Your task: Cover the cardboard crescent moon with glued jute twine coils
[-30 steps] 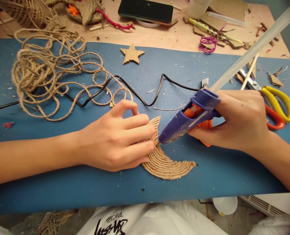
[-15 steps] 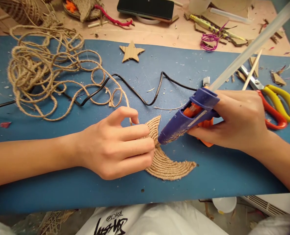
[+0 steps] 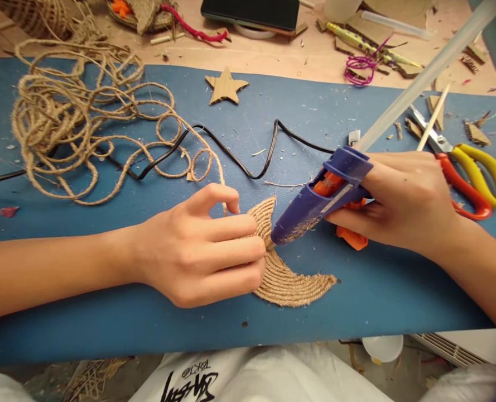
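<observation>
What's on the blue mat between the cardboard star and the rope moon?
In the head view, a black cord snakes across the blue mat between the cardboard star and rope moon.

1. We worked at a pale wooden tabletop (image 3: 273, 58), strewn with cardboard scraps.
2. A blue mat (image 3: 105, 324) covered its near part, speckled with fibre bits.
3. Below the edge, we saw a white ribbed unit (image 3: 448, 346) on the floor.
</observation>
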`<action>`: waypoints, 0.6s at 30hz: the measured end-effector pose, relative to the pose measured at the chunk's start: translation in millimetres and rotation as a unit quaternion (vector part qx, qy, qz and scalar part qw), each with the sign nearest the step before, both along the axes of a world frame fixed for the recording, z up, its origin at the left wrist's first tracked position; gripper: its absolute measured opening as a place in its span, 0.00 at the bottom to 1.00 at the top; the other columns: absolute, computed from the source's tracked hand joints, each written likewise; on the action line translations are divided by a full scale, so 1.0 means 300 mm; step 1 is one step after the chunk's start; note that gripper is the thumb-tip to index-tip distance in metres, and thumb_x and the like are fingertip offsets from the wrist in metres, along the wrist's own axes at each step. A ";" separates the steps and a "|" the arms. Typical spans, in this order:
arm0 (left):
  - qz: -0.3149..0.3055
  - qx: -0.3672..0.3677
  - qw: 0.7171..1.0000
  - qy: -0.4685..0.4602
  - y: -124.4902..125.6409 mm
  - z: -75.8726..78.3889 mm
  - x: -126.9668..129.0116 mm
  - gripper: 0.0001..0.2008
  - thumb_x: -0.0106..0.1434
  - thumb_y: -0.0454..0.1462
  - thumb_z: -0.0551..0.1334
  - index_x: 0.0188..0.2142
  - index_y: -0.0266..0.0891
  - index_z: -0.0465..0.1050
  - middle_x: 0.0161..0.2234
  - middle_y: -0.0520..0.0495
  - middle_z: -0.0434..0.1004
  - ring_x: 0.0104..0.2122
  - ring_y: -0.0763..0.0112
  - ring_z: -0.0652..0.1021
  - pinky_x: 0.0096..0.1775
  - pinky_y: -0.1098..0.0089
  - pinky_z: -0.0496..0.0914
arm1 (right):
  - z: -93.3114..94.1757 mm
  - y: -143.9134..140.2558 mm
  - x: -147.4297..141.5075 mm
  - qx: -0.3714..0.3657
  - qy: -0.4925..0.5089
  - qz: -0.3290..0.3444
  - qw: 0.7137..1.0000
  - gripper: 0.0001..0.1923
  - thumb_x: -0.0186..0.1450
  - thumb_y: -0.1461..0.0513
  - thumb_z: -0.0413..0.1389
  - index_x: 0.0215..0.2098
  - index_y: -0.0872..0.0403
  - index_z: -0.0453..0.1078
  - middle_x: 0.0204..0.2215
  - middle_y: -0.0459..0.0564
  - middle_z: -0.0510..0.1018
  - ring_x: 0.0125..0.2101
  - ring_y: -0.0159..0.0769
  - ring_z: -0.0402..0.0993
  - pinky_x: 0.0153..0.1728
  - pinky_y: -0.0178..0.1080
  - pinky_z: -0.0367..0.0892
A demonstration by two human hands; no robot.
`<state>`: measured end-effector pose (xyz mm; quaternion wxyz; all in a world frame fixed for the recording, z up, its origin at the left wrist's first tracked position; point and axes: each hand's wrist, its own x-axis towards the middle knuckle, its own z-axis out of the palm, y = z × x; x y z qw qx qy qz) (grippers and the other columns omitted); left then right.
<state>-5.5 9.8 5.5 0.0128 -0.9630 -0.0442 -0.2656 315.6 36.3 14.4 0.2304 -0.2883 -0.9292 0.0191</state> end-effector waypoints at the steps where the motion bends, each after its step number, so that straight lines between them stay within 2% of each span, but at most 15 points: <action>1: -0.001 -0.001 1.000 -0.001 0.000 0.001 0.001 0.12 0.73 0.36 0.67 0.30 0.44 0.73 0.34 0.55 0.76 0.33 0.70 0.75 0.48 0.56 0.68 | -0.003 0.002 0.005 0.000 -0.004 0.000 1.000 0.09 0.73 0.58 0.62 0.49 0.44 0.68 0.33 0.41 0.79 0.28 0.33 0.73 0.26 0.39 0.60; 6: -0.004 0.000 1.000 0.004 -0.001 -0.002 -0.002 0.10 0.72 0.35 0.68 0.32 0.44 0.76 0.35 0.53 0.77 0.33 0.69 0.74 0.48 0.56 0.68 | -0.010 0.015 0.023 0.007 -0.010 0.018 1.000 0.10 0.75 0.56 0.62 0.51 0.45 0.67 0.41 0.42 0.83 0.35 0.33 0.80 0.32 0.38 0.68; 10: 0.000 0.002 1.000 0.003 -0.004 -0.009 -0.006 0.11 0.73 0.36 0.67 0.32 0.44 0.74 0.36 0.55 0.77 0.34 0.70 0.75 0.49 0.56 0.69 | -0.006 0.021 0.027 0.002 -0.018 0.030 0.999 0.12 0.76 0.56 0.61 0.55 0.44 0.68 0.45 0.43 0.84 0.37 0.34 0.82 0.34 0.38 0.71; 18: 0.008 0.029 1.000 0.004 -0.002 -0.008 -0.008 0.09 0.72 0.38 0.67 0.32 0.46 0.74 0.36 0.56 0.81 0.32 0.71 0.75 0.47 0.57 0.71 | -0.008 0.018 0.023 0.004 -0.003 0.027 1.000 0.15 0.76 0.58 0.61 0.59 0.43 0.69 0.43 0.43 0.83 0.37 0.34 0.83 0.33 0.37 0.71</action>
